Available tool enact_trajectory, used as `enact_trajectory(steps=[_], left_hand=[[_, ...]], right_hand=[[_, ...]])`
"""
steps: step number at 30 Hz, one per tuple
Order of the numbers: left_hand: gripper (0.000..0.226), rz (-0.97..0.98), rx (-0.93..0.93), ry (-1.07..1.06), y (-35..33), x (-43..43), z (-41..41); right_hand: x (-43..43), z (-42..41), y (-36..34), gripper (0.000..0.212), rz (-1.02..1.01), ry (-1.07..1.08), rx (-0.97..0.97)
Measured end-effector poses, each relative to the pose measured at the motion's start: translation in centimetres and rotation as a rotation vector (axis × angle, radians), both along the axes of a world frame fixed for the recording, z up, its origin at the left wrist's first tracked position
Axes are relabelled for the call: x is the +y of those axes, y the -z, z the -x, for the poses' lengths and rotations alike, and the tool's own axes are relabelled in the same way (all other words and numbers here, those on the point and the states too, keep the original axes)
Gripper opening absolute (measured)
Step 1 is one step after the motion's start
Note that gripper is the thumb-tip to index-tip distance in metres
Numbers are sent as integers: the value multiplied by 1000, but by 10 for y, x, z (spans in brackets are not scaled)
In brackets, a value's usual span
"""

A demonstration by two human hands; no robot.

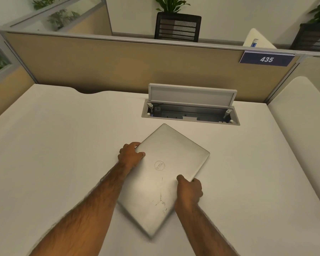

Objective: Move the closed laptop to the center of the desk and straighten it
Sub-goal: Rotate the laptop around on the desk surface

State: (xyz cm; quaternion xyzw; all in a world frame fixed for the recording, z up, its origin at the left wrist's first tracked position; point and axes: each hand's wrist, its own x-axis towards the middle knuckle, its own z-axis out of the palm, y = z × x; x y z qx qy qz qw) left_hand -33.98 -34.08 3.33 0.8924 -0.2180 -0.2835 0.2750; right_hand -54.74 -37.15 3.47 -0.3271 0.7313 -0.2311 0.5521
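Note:
A closed silver laptop (166,174) with a round logo on its lid lies on the white desk (54,145), turned diagonally so one corner points to the back and one toward me. My left hand (130,155) grips its left edge, thumb on the lid. My right hand (189,191) grips its right edge nearer to me, thumb on top and fingers under the rim. The near corner looks blurred.
An open cable hatch (190,111) with its lid raised sits in the desk just behind the laptop. A beige partition (118,65) with a blue sign reading 435 (266,59) closes the back. A neighbouring white desk (303,117) adjoins on the right.

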Motion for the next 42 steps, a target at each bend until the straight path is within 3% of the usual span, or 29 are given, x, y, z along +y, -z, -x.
enact_trajectory(steps=[19,27,42], left_hand=[[57,76,18,-267,-24,29,31],[59,140,115,-397,-18,44,58],[55,200,143,-565,-8,60,88]], right_hand=[[-48,-9,-10,47,177,-163,88],[-81,-11,-25,35,232,-403,139],[-116,-35,-13,41,214,-612,18]])
